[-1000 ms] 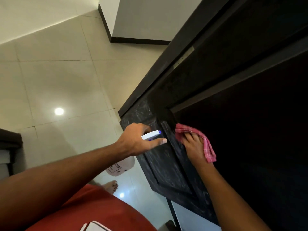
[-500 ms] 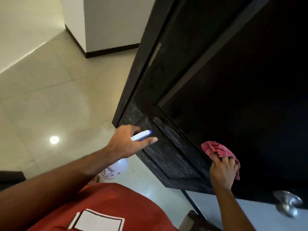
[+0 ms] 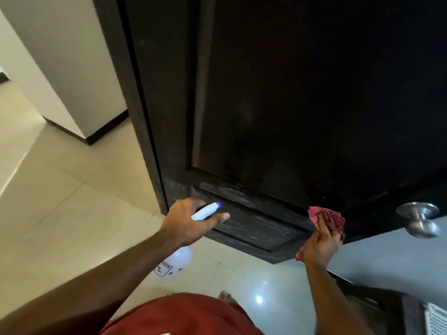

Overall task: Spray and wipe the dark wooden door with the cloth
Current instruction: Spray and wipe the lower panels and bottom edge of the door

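The dark wooden door (image 3: 302, 93) fills the upper right of the view, with wet streaks on its lower panel. My left hand (image 3: 188, 221) grips a white spray bottle (image 3: 177, 261), whose blue-tipped nozzle points at that streaked panel. My right hand (image 3: 319, 245) holds a red checked cloth (image 3: 329, 217) against the door's lower right edge, just left of the silver door knob (image 3: 419, 218).
The dark door frame (image 3: 135, 105) stands left of the door, beside a white wall with a dark skirting board (image 3: 96, 134). Cream floor tiles (image 3: 60, 201) spread to the left. A white slatted object (image 3: 435, 320) sits at the bottom right. My red shirt (image 3: 183, 315) fills the bottom centre.
The view has tilted up and swung right, bringing the knob nearer. My right hand has carried the cloth from the lower panel's left edge across to the door's right side. The left hand still holds the bottle.
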